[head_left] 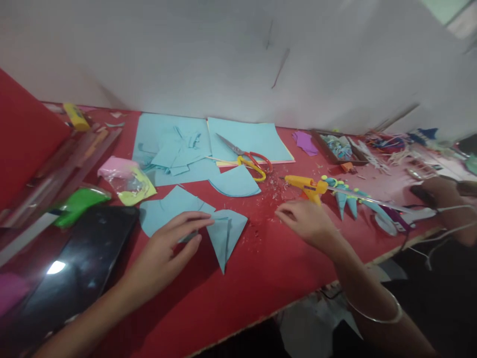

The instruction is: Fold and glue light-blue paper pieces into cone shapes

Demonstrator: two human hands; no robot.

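Folded blue paper (218, 236): one, on red surface (276, 278), between hands, tip toward near edge. Left hand (160, 253): nearer, thumb and fingers apart, beside paper. Right hand (315, 223): fingers curled, near glue gun (303, 184); grip unclear.

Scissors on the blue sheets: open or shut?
Shut, by the look of it: the scissors show their blades lying together as one narrow taper, no gap visible.

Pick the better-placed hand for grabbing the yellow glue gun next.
Right, I'd judge: the right hand is close beside the yellow glue gun, with nothing visible in its fingers. The left hand is farther away, over the light-blue paper pieces.
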